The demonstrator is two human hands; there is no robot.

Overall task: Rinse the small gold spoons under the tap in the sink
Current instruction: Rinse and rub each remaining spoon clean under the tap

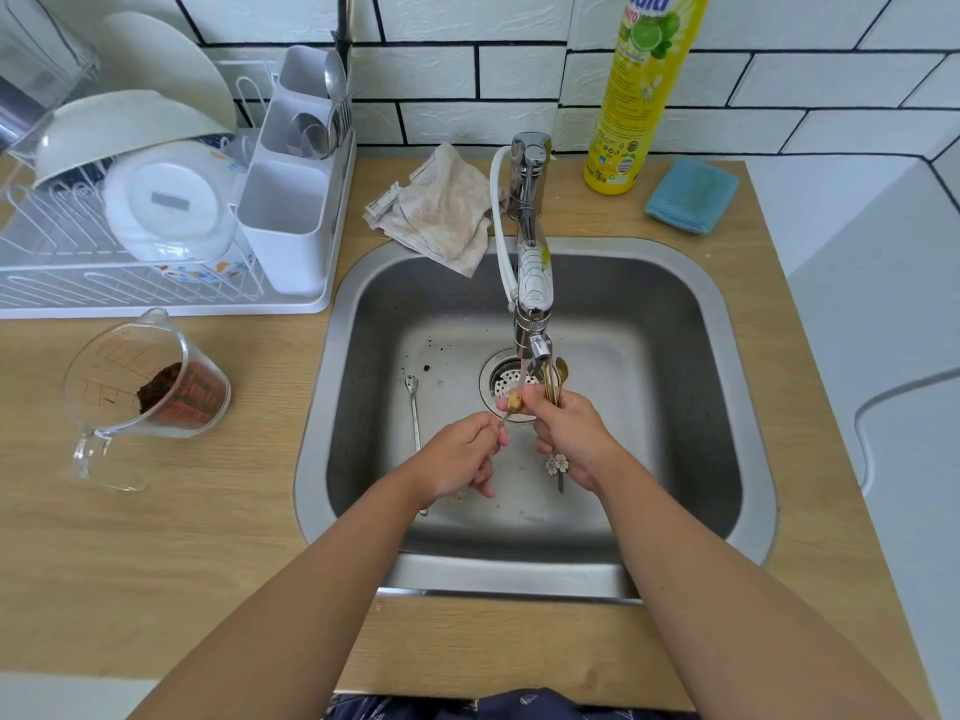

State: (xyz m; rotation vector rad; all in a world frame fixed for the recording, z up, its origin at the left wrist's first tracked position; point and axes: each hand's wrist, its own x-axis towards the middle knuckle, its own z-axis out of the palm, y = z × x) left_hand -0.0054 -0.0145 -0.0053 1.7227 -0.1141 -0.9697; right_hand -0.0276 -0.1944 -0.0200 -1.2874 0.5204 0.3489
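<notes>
On the wooden counter [218, 537], your sink [675, 356] catches water running from the tap [532, 283]. Your left hand [457, 462] pinches one gold spoon [511, 407] in the stream, while your right hand [569, 433] grips a bundle of spoons [555, 379] beside it. You seem mid-rinse; next, likely turn it and swap in another.

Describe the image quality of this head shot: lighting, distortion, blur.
Head view: even, soft daylight with faint shadows; wide-angle lens bows the counter edges and wall tiles; mild glare on the tap and sink wall; the gold spoon under the stream is blurred between the left hand and right hand.
</notes>
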